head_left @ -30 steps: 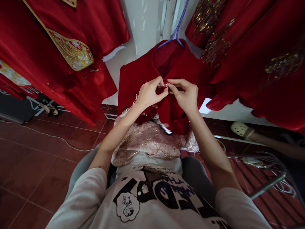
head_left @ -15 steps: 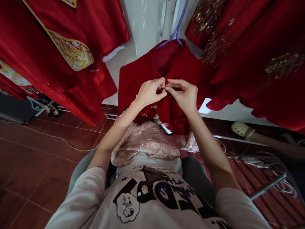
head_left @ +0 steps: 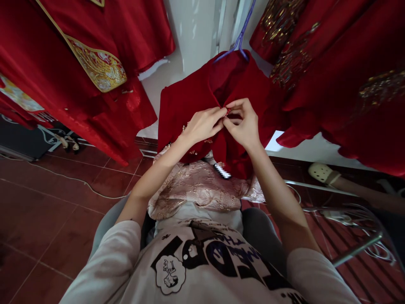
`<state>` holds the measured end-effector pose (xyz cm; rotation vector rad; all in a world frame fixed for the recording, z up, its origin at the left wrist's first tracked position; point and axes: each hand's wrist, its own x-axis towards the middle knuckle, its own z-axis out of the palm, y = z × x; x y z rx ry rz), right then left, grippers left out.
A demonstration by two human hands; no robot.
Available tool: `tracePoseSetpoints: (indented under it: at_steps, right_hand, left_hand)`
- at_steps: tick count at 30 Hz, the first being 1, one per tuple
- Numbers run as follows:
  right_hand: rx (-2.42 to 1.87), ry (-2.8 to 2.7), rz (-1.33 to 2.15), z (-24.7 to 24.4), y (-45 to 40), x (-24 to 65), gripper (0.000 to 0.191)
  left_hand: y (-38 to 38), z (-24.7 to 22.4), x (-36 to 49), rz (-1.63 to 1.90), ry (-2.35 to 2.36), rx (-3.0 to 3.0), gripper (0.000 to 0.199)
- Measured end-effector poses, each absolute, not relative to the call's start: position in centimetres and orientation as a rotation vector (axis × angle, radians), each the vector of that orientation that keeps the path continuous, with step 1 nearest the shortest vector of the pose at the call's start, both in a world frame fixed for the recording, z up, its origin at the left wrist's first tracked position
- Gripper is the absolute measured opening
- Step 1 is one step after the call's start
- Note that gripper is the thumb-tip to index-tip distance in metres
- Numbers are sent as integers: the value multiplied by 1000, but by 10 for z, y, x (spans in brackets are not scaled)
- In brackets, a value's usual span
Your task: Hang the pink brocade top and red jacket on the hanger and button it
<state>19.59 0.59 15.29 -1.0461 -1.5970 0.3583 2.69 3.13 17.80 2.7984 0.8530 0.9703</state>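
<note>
A red jacket (head_left: 186,99) hangs from a purple hanger (head_left: 238,42) in front of me, with beaded ornaments on its lower left front. At the jacket's front opening, my left hand (head_left: 204,123) and my right hand (head_left: 243,122) meet fingertip to fingertip. Between them is a small red and shiny piece (head_left: 228,111), mostly hidden by the fingers. Both hands are closed in pinches on it. A pink patterned cloth (head_left: 199,185) lies across my lap under the jacket's hem.
Red garments hang at the left (head_left: 126,33) and right (head_left: 332,84). A metal rack (head_left: 357,249) stands at the lower right, near another person's foot in a pale clog (head_left: 321,173). A cable (head_left: 85,183) crosses the tiled floor at the left.
The left fingers have moved forward over the small piece, and the right hand has turned and risen slightly. The whole view has shifted a little, moving the jacket rightward in the picture.
</note>
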Motion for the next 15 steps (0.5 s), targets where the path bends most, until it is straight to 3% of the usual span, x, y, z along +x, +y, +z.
tracePoseSetpoints:
  at_steps: [9, 15]
  right_hand:
    - [-1069, -1727, 259, 130, 12, 194, 68]
    - [-1168, -1744, 139, 114, -5, 191, 72]
  left_hand:
    - [24, 130, 37, 1166, 589, 2257, 43]
    - [20, 107, 33, 1184, 655, 2119, 38]
